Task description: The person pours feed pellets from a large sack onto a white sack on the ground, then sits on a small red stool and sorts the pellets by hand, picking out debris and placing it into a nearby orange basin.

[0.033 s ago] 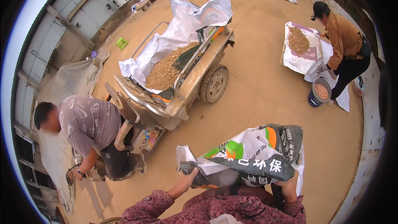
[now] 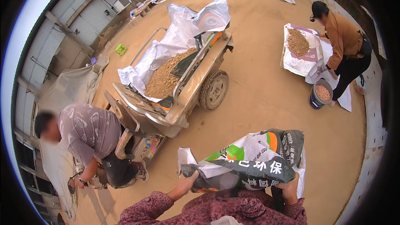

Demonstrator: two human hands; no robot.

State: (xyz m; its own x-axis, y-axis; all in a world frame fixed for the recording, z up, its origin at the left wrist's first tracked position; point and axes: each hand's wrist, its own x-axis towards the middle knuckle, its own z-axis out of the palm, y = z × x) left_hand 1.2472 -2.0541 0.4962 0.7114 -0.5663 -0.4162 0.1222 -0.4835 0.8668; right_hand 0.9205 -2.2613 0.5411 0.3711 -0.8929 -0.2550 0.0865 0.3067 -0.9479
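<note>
A large woven plastic sack (image 2: 246,164), white with dark green, orange and bright green print, is stretched crumpled across my front. My left hand (image 2: 183,185) grips its left end, thumb on top and fingers curled beneath. At the right end, my right hand (image 2: 288,188) is closed on the sack's lower edge, its fingers partly hidden by the folds. The sack looks slack; whether anything is inside cannot be seen. Both my arms are in patterned dark red sleeves.
Ahead stands a muddy three-wheeled cart (image 2: 183,112), its bed lined with white sacks under a brown crumbly heap (image 2: 168,75). A person (image 2: 89,131) sits at its handlebars. On the right, another person (image 2: 346,41) bends beside a low heap on sheeting (image 2: 298,60) and a bucket (image 2: 321,93) of pinkish bits.
The view has shifted slightly. The sack's upper edge sits a little lower, while both my hands keep their hold. The surroundings look nearly the same.
</note>
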